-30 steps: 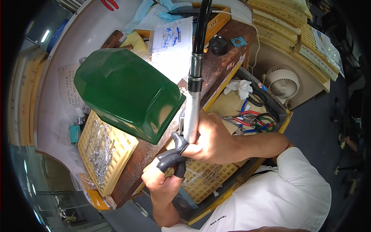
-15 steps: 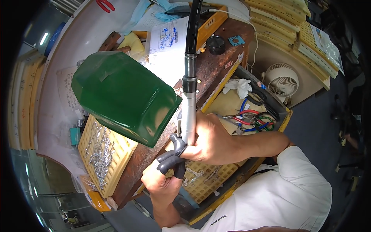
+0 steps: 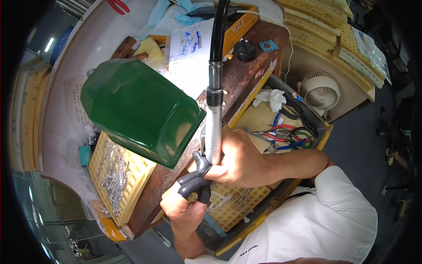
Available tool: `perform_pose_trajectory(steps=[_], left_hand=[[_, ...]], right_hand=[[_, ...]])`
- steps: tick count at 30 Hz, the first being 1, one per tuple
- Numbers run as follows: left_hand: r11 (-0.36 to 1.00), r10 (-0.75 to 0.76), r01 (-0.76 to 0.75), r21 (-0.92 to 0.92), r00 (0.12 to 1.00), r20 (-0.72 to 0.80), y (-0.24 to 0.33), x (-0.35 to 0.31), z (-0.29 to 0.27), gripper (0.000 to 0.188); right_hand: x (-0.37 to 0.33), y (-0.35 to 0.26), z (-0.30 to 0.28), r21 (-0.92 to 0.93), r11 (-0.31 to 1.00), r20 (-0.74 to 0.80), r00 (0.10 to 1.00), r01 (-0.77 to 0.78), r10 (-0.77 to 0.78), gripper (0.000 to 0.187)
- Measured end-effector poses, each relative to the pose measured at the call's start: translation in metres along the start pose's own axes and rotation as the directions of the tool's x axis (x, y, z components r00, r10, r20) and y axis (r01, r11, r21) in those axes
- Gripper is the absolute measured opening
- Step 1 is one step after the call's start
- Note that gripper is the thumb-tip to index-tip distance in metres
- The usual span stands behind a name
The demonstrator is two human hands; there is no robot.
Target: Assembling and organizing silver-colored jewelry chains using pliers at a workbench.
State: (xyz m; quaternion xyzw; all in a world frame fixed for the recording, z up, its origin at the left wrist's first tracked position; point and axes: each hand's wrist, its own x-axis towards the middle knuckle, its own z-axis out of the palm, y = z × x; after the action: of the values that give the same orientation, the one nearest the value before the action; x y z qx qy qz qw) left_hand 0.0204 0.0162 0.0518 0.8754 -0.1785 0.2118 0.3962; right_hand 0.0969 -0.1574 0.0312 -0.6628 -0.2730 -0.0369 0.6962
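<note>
My right hand (image 3: 241, 156) is wrapped around the silver handpiece (image 3: 214, 127) of a rotary tool. A black flexible shaft (image 3: 218, 39) runs up from it. Black rubber finger cots (image 3: 190, 185) cover the fingertips of my left hand (image 3: 181, 204), which is closed just below the handpiece's lower end. The two hands touch at the fingers. Whatever my left fingers pinch is hidden. Beside the handpiece, to its left, a large green lamp-like hood (image 3: 140, 110) leans over the bench.
A yellow tray (image 3: 140, 176) with silver chains (image 3: 115, 182) lies at the left. The open drawer under my hands holds a grid tray (image 3: 233, 215) with more chains, and several pliers (image 3: 285, 134). A round black container (image 3: 245, 50) and white fan (image 3: 321, 91) are farther right.
The handpiece and its shaft have shifted very slightly to the left. Both hands keep the same hold.
</note>
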Motion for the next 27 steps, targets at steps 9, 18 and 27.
perform_pose_trajectory(steps=[9, 18, 27], left_hand=[[1.000, -0.005, 0.005, 0.029, 1.000, 0.000, 0.002, 0.000, 0.000, 0.026], [0.998, -0.013, 0.014, 0.063, 1.000, -0.003, 0.005, 0.000, 0.000, 0.029], [0.998, 0.036, -0.036, 0.051, 0.999, -0.007, 0.002, 0.000, 0.001, 0.031]], right_hand=[[-0.001, 0.003, 0.001, -0.051, 0.999, 0.007, 1.000, 0.008, -0.008, 0.031], [-0.001, 0.008, 0.002, -0.129, 0.982, -0.025, 0.990, 0.138, -0.142, 0.039], [-0.001, 0.014, 0.005, -0.070, 0.983, -0.038, 0.984, 0.168, -0.171, 0.039]])
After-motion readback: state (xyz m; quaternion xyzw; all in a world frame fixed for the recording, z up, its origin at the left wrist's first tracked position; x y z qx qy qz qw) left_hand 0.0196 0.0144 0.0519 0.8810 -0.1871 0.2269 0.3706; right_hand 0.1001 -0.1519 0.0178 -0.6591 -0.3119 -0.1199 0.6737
